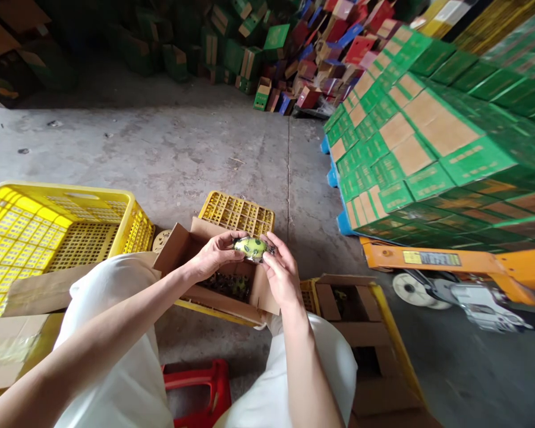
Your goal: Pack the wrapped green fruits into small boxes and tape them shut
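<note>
Left hand point(213, 257) and right hand point(283, 272) pinch the green packet point(251, 248) at nine and three o'clock. It looks light and slippery; grip its ends.

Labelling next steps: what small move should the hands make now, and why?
I'd probably lower the packet into the open cardboard box: the left hand and right hand pinch its ends over the box, and similar-looking dark and greenish items seem to lie inside.
</note>
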The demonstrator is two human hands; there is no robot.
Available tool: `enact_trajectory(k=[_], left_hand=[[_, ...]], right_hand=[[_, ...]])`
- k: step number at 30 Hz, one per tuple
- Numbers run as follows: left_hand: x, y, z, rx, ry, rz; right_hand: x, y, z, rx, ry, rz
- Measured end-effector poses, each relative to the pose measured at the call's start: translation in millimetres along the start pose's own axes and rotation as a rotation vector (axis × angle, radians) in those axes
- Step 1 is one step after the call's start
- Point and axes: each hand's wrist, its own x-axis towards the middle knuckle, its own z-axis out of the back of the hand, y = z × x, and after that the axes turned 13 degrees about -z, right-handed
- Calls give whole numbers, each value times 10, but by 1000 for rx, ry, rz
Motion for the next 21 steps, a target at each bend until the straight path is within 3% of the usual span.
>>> enact_trajectory(k=[13, 21], left_hand=[[21, 4, 25, 13, -13, 50], [39, 36, 51, 67, 8, -32]], right_hand=[[-15, 40, -43, -27, 11, 88], [-15, 51, -27, -33, 37, 47]])
